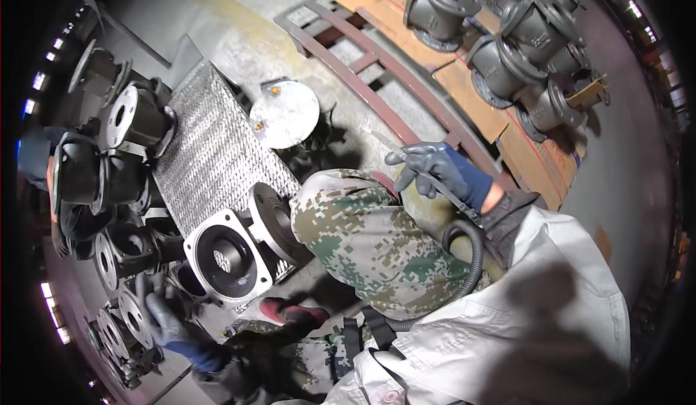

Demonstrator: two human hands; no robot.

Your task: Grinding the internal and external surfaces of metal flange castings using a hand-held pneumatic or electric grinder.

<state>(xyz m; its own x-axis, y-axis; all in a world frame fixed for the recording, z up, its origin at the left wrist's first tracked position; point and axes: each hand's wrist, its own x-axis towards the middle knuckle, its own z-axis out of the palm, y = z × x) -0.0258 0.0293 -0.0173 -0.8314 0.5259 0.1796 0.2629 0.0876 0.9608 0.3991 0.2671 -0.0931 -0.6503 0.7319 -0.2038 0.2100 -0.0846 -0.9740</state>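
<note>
My right hand [438, 176], in a grey-and-blue glove, grips a long, thin metal tool that looks like a file [451, 195], held slantwise above my right knee. At lower left, my gloved left hand [165, 316] has its fingers stretched out and somewhat blurred, with nothing seen in them. It is nearest the dark flanged castings; whether it touches one I cannot tell. Between my hands, a cast pipe body with a bright square flange [226, 225] lies on its side at the near end of a ridged metal bench top [210, 144]. Its round flange [272, 224] is beside my camouflage-clad leg.
Several flanged castings [130, 118] crowd the left side. More castings [500, 68] stand on cardboard [540, 162] at the upper right, beside a brown metal frame [362, 60]. A round white-topped stool [293, 115] is beyond the bench. A grey hose [475, 260] curves by my right thigh.
</note>
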